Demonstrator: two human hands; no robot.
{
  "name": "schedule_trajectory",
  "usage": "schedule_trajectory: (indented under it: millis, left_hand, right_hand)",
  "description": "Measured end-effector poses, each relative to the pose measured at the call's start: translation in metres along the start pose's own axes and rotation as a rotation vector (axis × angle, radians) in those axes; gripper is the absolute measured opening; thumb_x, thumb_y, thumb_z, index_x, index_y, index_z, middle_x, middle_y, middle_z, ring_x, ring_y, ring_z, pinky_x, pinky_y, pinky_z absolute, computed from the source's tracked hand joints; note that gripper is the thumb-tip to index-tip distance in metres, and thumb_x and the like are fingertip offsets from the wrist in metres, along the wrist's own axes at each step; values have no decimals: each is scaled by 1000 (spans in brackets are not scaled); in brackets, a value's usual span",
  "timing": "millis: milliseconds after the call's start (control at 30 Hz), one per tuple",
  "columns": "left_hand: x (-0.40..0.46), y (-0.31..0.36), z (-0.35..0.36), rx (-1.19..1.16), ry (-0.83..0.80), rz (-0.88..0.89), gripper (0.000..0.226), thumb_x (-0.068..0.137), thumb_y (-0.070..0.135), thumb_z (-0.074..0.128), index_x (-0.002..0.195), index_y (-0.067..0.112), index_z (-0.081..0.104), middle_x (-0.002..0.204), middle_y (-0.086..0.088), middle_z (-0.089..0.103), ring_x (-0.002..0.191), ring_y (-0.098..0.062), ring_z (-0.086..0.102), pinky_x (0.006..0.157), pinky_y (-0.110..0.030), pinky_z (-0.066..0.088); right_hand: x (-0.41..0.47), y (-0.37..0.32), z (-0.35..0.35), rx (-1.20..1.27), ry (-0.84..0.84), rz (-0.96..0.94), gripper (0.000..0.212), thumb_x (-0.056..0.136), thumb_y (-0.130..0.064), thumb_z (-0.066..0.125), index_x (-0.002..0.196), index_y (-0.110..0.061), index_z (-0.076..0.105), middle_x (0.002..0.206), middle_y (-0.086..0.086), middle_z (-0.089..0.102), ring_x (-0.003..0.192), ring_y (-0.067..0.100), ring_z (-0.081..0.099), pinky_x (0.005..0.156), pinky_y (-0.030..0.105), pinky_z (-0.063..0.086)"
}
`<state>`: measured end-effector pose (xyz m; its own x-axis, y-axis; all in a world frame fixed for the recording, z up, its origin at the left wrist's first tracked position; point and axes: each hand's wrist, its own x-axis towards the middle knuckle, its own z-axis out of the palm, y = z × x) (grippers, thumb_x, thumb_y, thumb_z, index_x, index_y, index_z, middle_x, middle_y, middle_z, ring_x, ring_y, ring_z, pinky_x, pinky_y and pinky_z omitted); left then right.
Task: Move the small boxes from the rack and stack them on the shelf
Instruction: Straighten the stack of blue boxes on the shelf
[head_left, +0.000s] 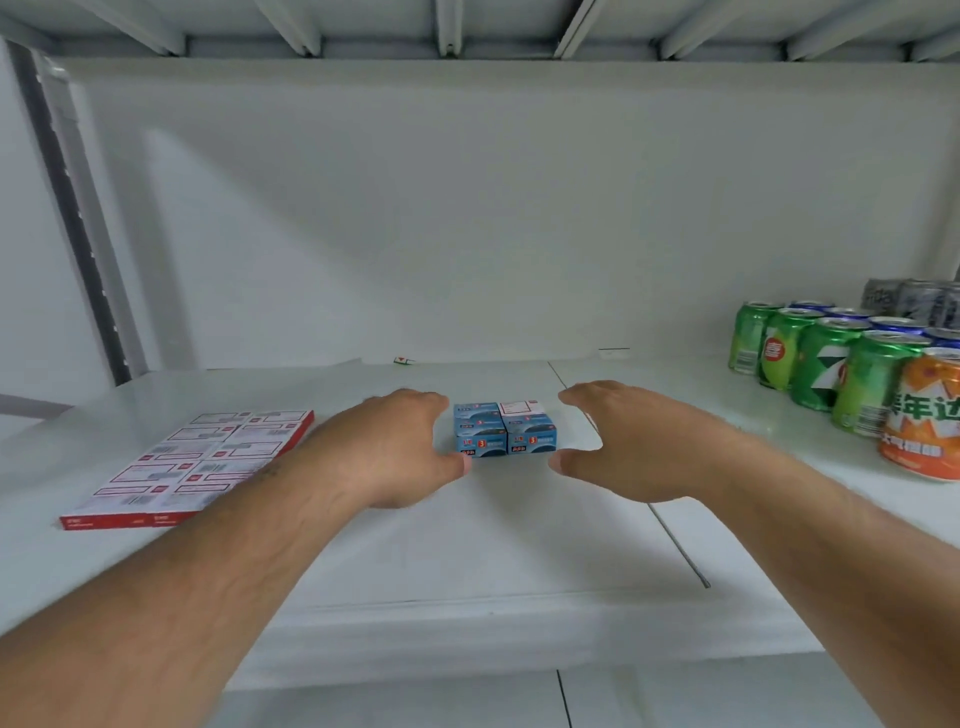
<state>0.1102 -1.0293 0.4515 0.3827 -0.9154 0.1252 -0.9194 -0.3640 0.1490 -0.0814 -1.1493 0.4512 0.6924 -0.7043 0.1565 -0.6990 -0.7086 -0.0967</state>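
Several small blue boxes (505, 435) stand packed together in a block at the middle of the white shelf (467, 545). My left hand (400, 447) is just left of the block, fingers relaxed and spread, its thumb tip touching or almost touching the front left box. My right hand (618, 441) hovers at the right of the block with fingers spread and a small gap between it and the boxes. Neither hand holds anything.
Flat red-and-white boxes (192, 465) lie side by side on the shelf at the left. Green cans (826, 358), an orange can (922, 415) and several blue and grey cans stand at the right. A white back wall and a shelf underside enclose the space.
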Motion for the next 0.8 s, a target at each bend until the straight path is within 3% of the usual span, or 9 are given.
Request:
schedule_trajectory:
  millis: [167, 367, 567, 633, 700, 800]
  left_hand:
    - [28, -6, 6, -58, -82, 15, 78, 83, 57, 59, 149, 31, 26, 154, 7, 31, 136, -16, 39, 109, -32, 37]
    - [46, -5, 11, -165, -105, 16, 70, 81, 52, 66, 143, 32, 38, 138, 7, 51, 121, -14, 54, 98, -28, 45]
    - [65, -4, 11, -260, -163, -30, 78, 79, 43, 73, 146, 34, 35, 138, 10, 50, 118, -10, 55, 87, -20, 41]
    - [69, -3, 12, -274, -170, -21, 66, 79, 38, 73, 139, 34, 46, 122, 12, 61, 104, -11, 62, 81, -21, 44]
    - [71, -3, 14, -267, -163, -4, 52, 78, 36, 73, 128, 34, 57, 103, 13, 67, 92, -11, 65, 76, -21, 48]
    - [73, -5, 16, -258, -156, -16, 51, 78, 36, 74, 127, 34, 58, 97, 13, 68, 90, -11, 65, 78, -22, 49]
  right_hand:
    - [33, -5, 8, 74, -59, 18, 71, 90, -51, 61, 151, -27, 33, 153, -5, 39, 130, 18, 48, 101, 33, 44]
    - [57, -1, 9, 117, -178, 34, 78, 89, -42, 63, 155, -30, 25, 151, -6, 40, 130, 16, 49, 92, 24, 45]
    - [67, 12, 6, 202, -270, 59, 77, 83, -35, 67, 150, -35, 31, 128, -5, 57, 118, 16, 61, 94, 35, 56]
    - [71, 14, 8, 202, -280, 37, 70, 80, -36, 67, 144, -34, 40, 118, -10, 59, 106, 13, 64, 87, 31, 57]
    - [74, 14, 9, 196, -274, -4, 51, 79, -34, 66, 128, -32, 54, 106, -12, 65, 86, 11, 67, 70, 26, 56]
    - [75, 12, 12, 180, -245, -48, 28, 81, -28, 64, 109, -26, 63, 94, -8, 63, 71, 12, 62, 54, 23, 46]
